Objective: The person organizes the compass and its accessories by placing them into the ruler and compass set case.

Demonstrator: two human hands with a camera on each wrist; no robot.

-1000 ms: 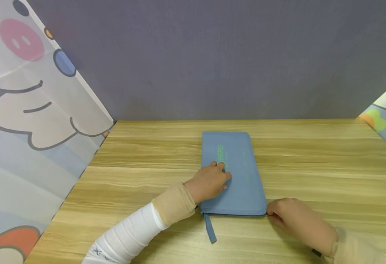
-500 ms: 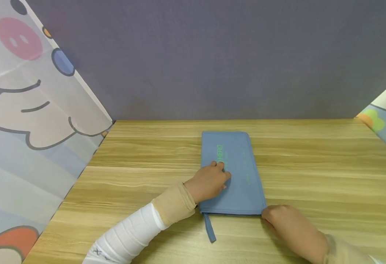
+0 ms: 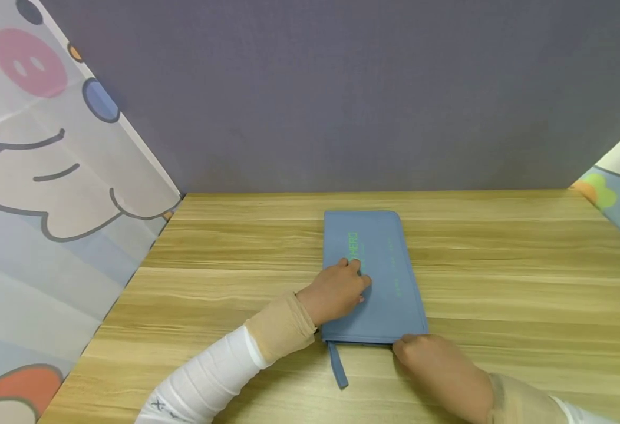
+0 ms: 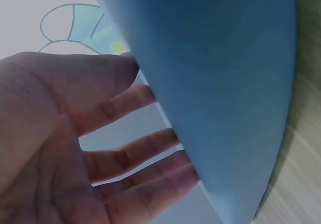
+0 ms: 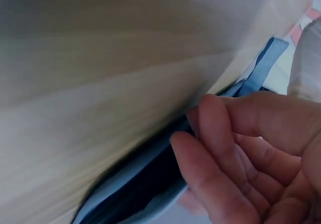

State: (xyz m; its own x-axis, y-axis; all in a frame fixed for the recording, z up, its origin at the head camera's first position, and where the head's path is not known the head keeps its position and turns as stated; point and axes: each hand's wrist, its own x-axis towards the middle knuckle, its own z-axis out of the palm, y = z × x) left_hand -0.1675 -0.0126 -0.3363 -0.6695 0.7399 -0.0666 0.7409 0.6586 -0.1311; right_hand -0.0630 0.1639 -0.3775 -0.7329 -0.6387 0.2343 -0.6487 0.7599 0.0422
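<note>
A blue zip pouch with green lettering lies flat in the head view, a fabric tab sticking out at its near left corner. My left hand rests on its top; in the left wrist view the extended fingers touch the blue surface. At the near edge, my right hand pinches at the zip, with the zipper pull itself hidden by the fingers. The right wrist view shows thumb and fingertips together there, and a dark gap between the pouch's two edges beside them.
The pouch lies on a wood-grain table. A grey panel stands along the table's far edge, and a cartoon-printed sheet hangs at the left. More printed sheet shows at the right.
My right hand has moved left along the pouch's near edge, from the right corner toward the tab. The left hand stays put on the pouch.
</note>
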